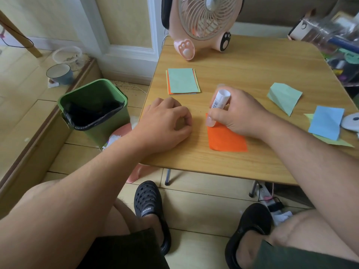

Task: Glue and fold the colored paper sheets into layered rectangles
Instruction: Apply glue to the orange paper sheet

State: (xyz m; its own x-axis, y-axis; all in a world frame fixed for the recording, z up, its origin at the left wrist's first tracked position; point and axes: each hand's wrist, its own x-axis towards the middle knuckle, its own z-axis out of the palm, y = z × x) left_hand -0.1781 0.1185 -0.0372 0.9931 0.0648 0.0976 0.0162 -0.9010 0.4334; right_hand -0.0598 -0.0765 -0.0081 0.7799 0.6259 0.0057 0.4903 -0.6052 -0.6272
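An orange paper sheet (226, 137) lies on the wooden table (242, 65) in front of me. My right hand (240, 115) grips a white glue stick (220, 100), its lower end down on the sheet's far left corner. My left hand (167, 121) rests on the table to the left of the sheet, fingers curled, holding nothing I can see. A stack of colored sheets (182, 81) with a pale green one on top lies farther back. A folded green piece (284, 97) and a blue piece (326, 122) on a light green sheet (334, 141) lie at the right.
A pink fan (204, 22) stands at the table's back edge. A green bin (95, 109) with a black liner sits on the floor at the left. A white object (351, 121) and cluttered items are at the right edge. My feet in black clogs are under the table.
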